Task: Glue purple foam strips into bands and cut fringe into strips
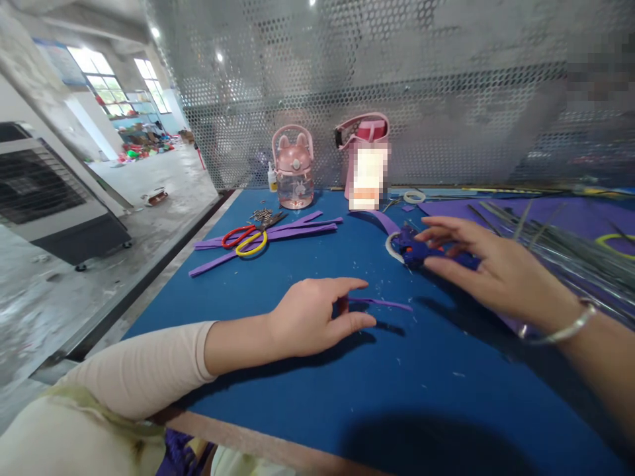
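Note:
My left hand (317, 317) is over the middle of the blue tabletop, thumb and forefinger apart, the other fingers curled and partly hidden. A thin purple strip (381, 303) runs rightward from behind these fingers; whether they touch it I cannot tell. My right hand (481, 264), with a bangle at the wrist, hovers with spread fingers around a dark blue tool (413, 248) with orange parts. The tool's kind is unclear, since the hand covers part of it. Beside its left end is a whitish ring (391, 248), where a wider purple strip (381, 220) curves away.
Scissors (253, 237) with red and yellow handles lie across purple strips (302, 231) near small metal pieces (262, 215). A pink clear bottle (295, 178), a second pink bottle (367, 129) and a lit screen (367, 178) stand before a perforated metal panel (307, 66). Purple sheets (446, 208) lie right.

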Action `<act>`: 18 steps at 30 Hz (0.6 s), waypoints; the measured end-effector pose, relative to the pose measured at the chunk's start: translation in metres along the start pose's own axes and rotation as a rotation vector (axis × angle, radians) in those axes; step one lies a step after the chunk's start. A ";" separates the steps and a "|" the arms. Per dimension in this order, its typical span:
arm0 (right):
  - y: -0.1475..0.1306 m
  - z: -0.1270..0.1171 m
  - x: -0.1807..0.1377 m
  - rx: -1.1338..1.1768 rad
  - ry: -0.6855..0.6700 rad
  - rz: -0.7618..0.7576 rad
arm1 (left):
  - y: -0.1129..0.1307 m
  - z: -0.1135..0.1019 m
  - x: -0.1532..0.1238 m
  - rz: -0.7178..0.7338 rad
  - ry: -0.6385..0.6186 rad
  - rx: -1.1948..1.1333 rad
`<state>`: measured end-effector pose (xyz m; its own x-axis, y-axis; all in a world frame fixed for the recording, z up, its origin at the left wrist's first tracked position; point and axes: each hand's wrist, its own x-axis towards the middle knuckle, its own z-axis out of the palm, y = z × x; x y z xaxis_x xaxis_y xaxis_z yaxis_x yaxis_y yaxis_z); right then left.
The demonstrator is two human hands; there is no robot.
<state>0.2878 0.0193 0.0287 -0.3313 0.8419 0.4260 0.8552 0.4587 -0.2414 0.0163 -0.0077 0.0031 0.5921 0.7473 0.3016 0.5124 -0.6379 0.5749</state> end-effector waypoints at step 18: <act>0.025 -0.003 0.006 -0.254 0.016 0.121 | -0.032 0.008 0.012 -0.073 0.053 0.287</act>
<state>0.3086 0.0351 0.0275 -0.2160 0.8807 0.4216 0.9613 0.2675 -0.0663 0.0118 0.0199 -0.0180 0.5179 0.7971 0.3107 0.7116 -0.6029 0.3607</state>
